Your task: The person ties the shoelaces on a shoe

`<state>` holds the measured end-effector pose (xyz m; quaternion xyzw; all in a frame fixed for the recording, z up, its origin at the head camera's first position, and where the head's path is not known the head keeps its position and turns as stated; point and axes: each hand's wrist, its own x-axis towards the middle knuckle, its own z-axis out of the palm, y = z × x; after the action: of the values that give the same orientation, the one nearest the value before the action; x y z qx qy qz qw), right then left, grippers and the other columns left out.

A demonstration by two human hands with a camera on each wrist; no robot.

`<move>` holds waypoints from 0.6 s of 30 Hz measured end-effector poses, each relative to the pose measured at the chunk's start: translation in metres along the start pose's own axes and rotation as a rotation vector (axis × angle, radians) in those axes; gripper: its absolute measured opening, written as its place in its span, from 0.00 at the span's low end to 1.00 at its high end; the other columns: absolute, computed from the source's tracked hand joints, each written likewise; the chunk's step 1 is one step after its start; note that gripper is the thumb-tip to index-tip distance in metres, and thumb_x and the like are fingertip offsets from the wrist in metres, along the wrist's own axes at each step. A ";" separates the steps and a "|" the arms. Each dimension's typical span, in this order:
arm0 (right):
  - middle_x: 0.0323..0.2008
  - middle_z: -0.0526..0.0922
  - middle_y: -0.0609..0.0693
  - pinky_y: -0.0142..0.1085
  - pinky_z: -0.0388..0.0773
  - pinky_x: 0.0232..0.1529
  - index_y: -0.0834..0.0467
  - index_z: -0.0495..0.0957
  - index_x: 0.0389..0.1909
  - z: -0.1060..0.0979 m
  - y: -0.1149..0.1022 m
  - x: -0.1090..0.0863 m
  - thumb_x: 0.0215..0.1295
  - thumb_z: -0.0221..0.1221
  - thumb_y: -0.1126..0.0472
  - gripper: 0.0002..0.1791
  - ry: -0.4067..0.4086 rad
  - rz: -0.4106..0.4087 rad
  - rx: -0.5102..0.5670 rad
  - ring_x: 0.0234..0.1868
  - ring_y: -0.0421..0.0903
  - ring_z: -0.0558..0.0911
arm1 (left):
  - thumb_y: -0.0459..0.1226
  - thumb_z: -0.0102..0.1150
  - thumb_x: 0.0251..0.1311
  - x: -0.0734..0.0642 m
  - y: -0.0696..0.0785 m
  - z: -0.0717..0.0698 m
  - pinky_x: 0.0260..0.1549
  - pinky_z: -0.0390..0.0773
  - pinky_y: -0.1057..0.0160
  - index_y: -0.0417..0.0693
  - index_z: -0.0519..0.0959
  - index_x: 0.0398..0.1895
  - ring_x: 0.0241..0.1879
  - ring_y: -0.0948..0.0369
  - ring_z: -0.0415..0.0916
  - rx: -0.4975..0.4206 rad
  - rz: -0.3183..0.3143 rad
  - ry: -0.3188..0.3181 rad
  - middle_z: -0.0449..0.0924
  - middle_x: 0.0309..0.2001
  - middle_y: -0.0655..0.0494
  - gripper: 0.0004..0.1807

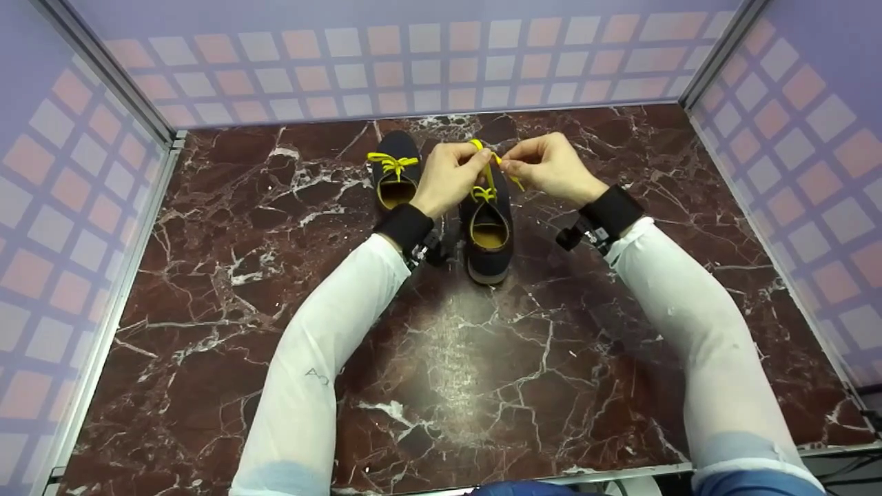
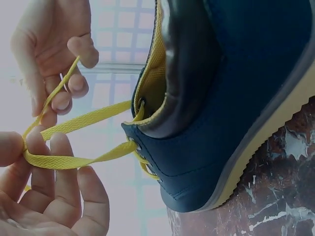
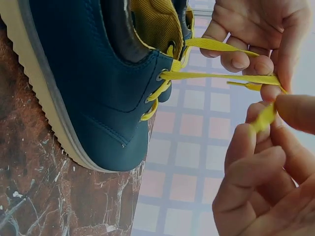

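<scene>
A dark blue shoe (image 1: 489,262) stands on the table, toe pointing away, with its yellow shoelace (image 2: 86,120) drawn up from the top eyelets. My left hand (image 1: 446,176) is above the shoe's front, thumb and fingers pinching the shoelace where its strands meet. To the right, my right hand (image 1: 551,169) pinches a strand of the same shoelace between thumb and fingers. A lace tip (image 3: 238,84) hangs loose beside the left fingers in the right wrist view. Both hands are close together, apart from the shoe's body.
A matching shoe (image 1: 398,146) stands left of the first, its yellow laces (image 1: 393,164) looking tied in a bow. Both are on a dark red marbled table (image 1: 227,289). Checkered panels (image 1: 427,62) enclose the back and sides.
</scene>
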<state>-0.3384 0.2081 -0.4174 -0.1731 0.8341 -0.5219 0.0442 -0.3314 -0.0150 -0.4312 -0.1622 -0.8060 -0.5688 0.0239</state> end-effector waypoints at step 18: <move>0.23 0.89 0.32 0.23 0.80 0.24 0.67 0.92 0.37 0.020 0.010 0.006 0.66 0.77 0.69 0.05 -0.010 -0.083 -0.045 0.21 0.29 0.84 | 0.40 0.66 0.77 -0.003 0.001 -0.004 0.38 0.71 0.70 0.45 0.93 0.38 0.34 0.66 0.76 0.078 0.055 0.061 0.85 0.30 0.63 0.12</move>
<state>-0.3410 0.1928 -0.4351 -0.2110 0.8375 -0.5036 0.0226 -0.3288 -0.0189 -0.4293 -0.1658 -0.8217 -0.5408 0.0706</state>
